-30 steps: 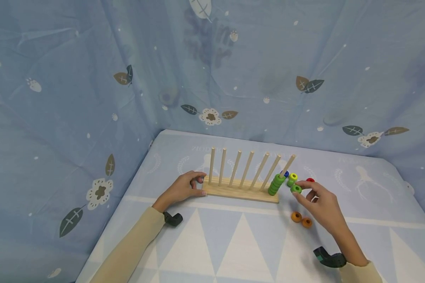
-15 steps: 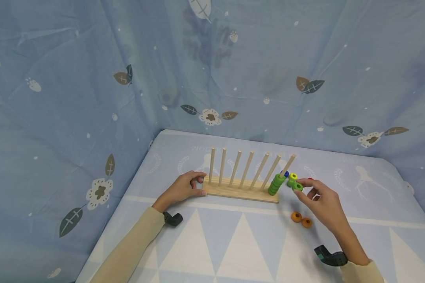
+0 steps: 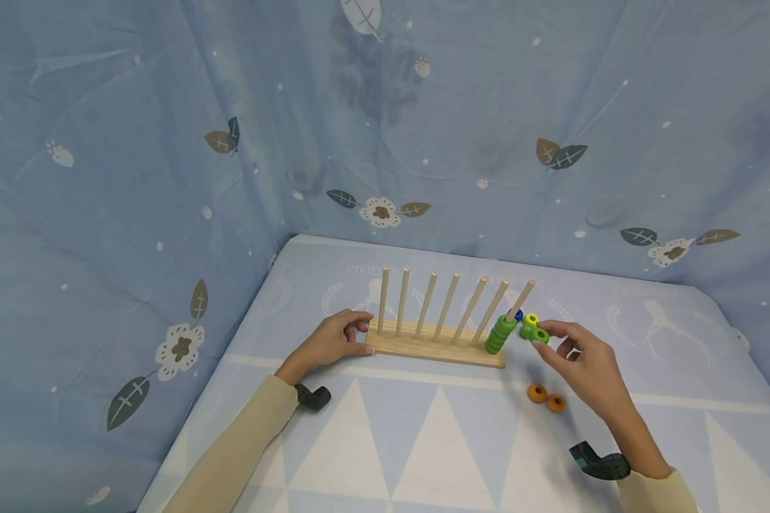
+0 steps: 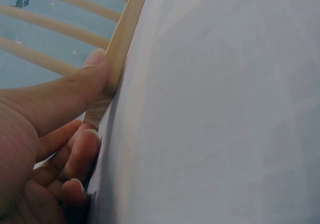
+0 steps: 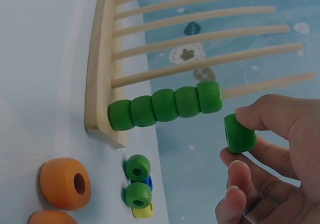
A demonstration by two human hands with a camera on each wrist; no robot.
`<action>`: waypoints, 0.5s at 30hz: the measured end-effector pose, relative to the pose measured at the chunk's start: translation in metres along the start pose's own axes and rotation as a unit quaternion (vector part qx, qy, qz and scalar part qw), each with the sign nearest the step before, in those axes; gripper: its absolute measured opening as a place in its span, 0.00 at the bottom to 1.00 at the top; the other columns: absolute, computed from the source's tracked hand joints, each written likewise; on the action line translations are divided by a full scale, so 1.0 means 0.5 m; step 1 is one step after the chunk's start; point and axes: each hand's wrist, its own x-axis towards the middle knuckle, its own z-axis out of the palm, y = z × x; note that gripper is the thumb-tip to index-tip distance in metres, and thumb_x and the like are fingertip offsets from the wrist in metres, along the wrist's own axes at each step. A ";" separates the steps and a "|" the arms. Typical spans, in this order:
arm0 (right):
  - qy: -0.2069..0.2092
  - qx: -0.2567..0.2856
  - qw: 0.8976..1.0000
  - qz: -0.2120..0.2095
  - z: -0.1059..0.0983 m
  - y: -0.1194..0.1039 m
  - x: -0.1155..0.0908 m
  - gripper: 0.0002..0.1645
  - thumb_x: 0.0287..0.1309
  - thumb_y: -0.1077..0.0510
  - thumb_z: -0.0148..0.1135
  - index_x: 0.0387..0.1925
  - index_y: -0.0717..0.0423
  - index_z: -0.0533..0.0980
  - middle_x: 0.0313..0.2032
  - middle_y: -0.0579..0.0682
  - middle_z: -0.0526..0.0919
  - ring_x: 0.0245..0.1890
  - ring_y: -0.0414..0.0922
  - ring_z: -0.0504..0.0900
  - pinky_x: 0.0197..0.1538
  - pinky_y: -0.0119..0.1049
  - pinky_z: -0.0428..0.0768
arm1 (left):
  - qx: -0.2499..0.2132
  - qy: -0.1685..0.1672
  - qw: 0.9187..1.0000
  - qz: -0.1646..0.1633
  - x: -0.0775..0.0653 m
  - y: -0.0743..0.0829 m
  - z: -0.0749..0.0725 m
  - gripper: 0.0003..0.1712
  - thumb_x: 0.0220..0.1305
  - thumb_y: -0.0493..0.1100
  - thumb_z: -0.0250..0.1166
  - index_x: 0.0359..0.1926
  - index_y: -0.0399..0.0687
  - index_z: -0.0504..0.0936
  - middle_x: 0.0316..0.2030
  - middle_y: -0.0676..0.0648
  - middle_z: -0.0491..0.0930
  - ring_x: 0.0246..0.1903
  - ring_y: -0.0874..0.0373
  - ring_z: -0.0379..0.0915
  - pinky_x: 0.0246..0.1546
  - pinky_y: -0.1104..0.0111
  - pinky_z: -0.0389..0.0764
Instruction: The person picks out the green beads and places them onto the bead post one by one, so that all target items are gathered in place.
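Note:
A wooden peg rack (image 3: 433,350) stands on the table, its rightmost peg carrying a stack of several green beads (image 5: 165,105). My left hand (image 3: 331,338) grips the left end of the base; in the left wrist view the thumb lies on the wood (image 4: 116,59) and the other fingers curl at its end. Between thumb and fingertips, my right hand (image 3: 582,362) pinches another green bead (image 5: 241,134). That bead is in the air, to the right of the stacked peg and apart from it. The remaining pegs are bare.
Loose green beads (image 5: 137,167), a yellow bead (image 3: 532,318) and a blue bead (image 3: 518,314) lie behind the rack's right end. Two orange beads (image 3: 536,392) rest nearer, in front of the right hand. A patterned blue cloth wall (image 3: 475,142) rises behind the table.
My right hand has shifted slightly away from me with the green bead, which has tilted a little. The red bead seen earlier is now hidden behind that hand. The left hand stays put.

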 end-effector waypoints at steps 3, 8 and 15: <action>0.002 0.001 1.000 -0.003 -0.003 -0.003 0.002 0.22 0.63 0.55 0.74 0.57 0.54 0.81 0.44 0.56 0.80 0.30 0.43 0.73 0.26 0.31 0.72 | -0.001 0.000 1.000 0.002 0.000 0.000 0.000 0.40 0.58 0.48 0.80 0.69 0.44 0.75 0.47 0.51 0.78 0.32 0.58 0.74 0.42 0.64 0.76; 0.005 0.002 1.000 -0.008 -0.005 -0.009 0.003 0.23 0.63 0.56 0.74 0.58 0.54 0.81 0.44 0.54 0.80 0.30 0.43 0.73 0.26 0.31 0.73 | -0.010 -0.002 1.000 0.002 0.000 -0.001 0.000 0.40 0.58 0.49 0.80 0.69 0.44 0.75 0.47 0.50 0.78 0.33 0.57 0.74 0.42 0.64 0.76; 0.005 0.002 1.000 -0.002 -0.008 -0.014 0.004 0.23 0.64 0.55 0.73 0.59 0.54 0.81 0.43 0.53 0.79 0.31 0.44 0.73 0.25 0.31 0.73 | -0.015 -0.005 1.000 -0.002 -0.002 -0.001 -0.001 0.40 0.58 0.49 0.80 0.69 0.44 0.75 0.47 0.50 0.78 0.33 0.57 0.74 0.42 0.64 0.76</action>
